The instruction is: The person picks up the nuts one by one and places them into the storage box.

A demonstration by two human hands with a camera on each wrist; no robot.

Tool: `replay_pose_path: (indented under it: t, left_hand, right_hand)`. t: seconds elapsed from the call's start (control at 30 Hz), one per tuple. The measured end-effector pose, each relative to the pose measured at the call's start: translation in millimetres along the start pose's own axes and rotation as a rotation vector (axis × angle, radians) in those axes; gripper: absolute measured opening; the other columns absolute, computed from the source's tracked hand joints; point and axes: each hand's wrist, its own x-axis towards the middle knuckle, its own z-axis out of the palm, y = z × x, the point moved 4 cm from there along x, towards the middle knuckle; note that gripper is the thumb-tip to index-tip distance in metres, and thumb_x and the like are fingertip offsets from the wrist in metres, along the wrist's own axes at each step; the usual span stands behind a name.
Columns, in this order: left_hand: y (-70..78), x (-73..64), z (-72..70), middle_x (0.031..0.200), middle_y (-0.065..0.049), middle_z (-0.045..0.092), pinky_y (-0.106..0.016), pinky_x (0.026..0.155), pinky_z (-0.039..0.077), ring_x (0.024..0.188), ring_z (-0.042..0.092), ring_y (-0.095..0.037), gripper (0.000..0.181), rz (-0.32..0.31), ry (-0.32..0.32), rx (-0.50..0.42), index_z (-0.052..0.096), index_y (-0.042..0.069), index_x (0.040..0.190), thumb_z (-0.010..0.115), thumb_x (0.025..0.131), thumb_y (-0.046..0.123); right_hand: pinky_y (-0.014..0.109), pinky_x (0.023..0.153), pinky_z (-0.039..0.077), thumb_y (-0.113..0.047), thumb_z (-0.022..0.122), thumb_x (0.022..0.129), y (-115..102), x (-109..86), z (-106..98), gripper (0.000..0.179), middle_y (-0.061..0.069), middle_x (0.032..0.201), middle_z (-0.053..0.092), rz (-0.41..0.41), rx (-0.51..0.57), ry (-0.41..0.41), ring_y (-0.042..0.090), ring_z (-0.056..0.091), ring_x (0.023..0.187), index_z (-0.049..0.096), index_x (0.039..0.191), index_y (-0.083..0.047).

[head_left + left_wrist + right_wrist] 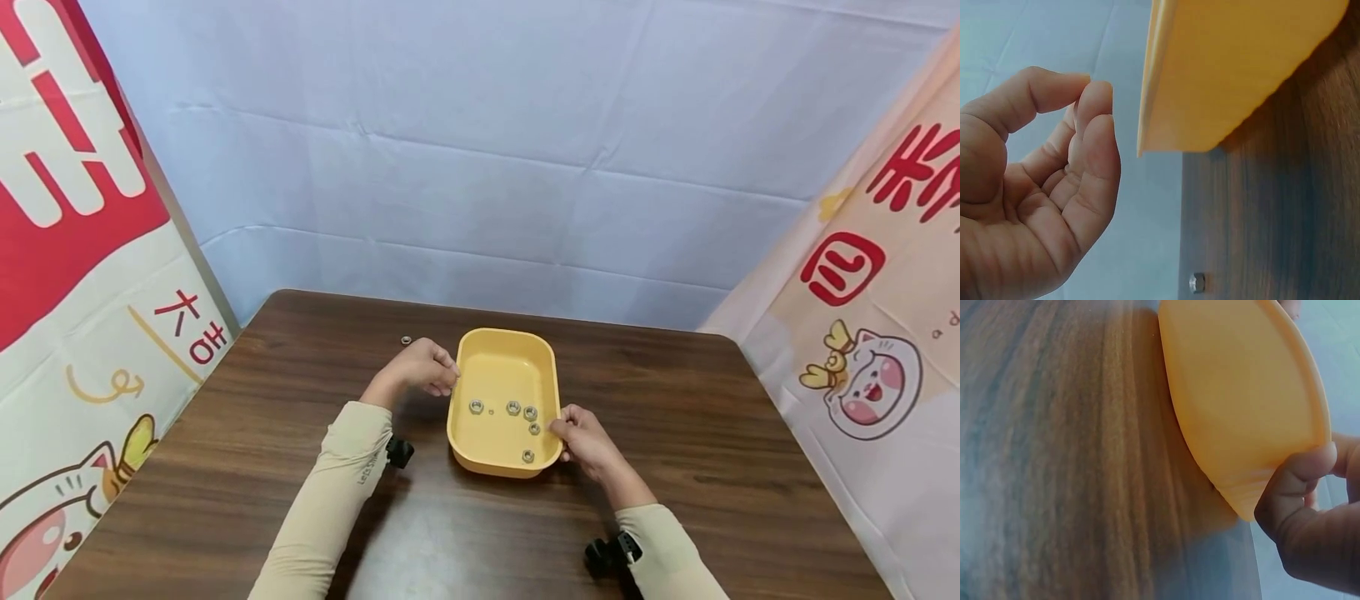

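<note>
A yellow plastic tray stands on the table, with several metal hex nuts scattered on its floor. My right hand pinches the tray's right rim near the front corner; in the right wrist view its thumb lies on the rim. By the left rim is my left hand, fingers curled and thumb meeting the fingertips. The left wrist view shows those fingertips a little apart from the tray wall, with nothing visible between them. One loose nut lies on the table behind the left hand.
The dark wood-grain table extends on both sides of the tray. Behind its back edge hangs a pale blue cloth. Printed banners stand at the left and the right. Each wrist wears a black camera mount.
</note>
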Motion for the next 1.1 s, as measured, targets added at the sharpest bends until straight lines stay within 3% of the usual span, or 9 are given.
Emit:
replay_pose_path:
  t: [0.23, 0.5, 0.83, 1.1]
  left_hand:
    - [7.0, 4.2, 7.9, 0.072, -0.012, 0.065, -0.038, 0.064, 0.054, 0.064, 0.064, -0.022, 0.018, 0.002, -0.024, 0.064, 0.067, -0.008, 0.097, 0.065, 0.082, 0.001]
    - [15.4, 9.1, 15.7, 0.075, -0.012, 0.066, -0.035, 0.063, 0.054, 0.063, 0.064, -0.02, 0.018, -0.06, -0.066, 0.105, 0.068, -0.008, 0.097, 0.063, 0.081, 0.0]
    - [22.3, 12.9, 25.5, 0.072, -0.012, 0.067, -0.03, 0.058, 0.053, 0.071, 0.067, -0.028, 0.017, -0.101, -0.113, 0.155, 0.069, -0.007, 0.095, 0.061, 0.081, -0.002]
    - [23.1, 15.3, 29.3, 0.069, -0.011, 0.066, -0.029, 0.058, 0.053, 0.062, 0.065, -0.019, 0.019, -0.151, -0.134, 0.142, 0.067, -0.009, 0.096, 0.059, 0.08, -0.003]
  right_hand:
    - [0.019, 0.038, 0.035, 0.005, 0.046, 0.086, -0.6, 0.7, 0.9, 0.009, 0.008, 0.064, 0.047, 0.007, -0.005, 0.007, 0.008, 0.042, 0.044, 0.039, 0.085, 0.001]
    - [0.019, 0.038, 0.036, 0.005, 0.046, 0.085, 0.3, 4.4, 1.3, 0.008, 0.009, 0.064, 0.047, 0.003, -0.008, 0.017, 0.009, 0.042, 0.044, 0.039, 0.085, 0.001]
    - [0.019, 0.039, 0.036, 0.004, 0.046, 0.086, 1.7, 6.3, 2.3, 0.008, 0.008, 0.064, 0.048, 0.011, -0.011, 0.015, 0.009, 0.043, 0.044, 0.039, 0.085, 0.001]
    - [0.019, 0.039, 0.036, 0.004, 0.047, 0.087, 2.8, 5.4, 1.1, 0.007, 0.009, 0.064, 0.048, 0.019, -0.018, 0.03, 0.009, 0.043, 0.045, 0.04, 0.086, 0.001]
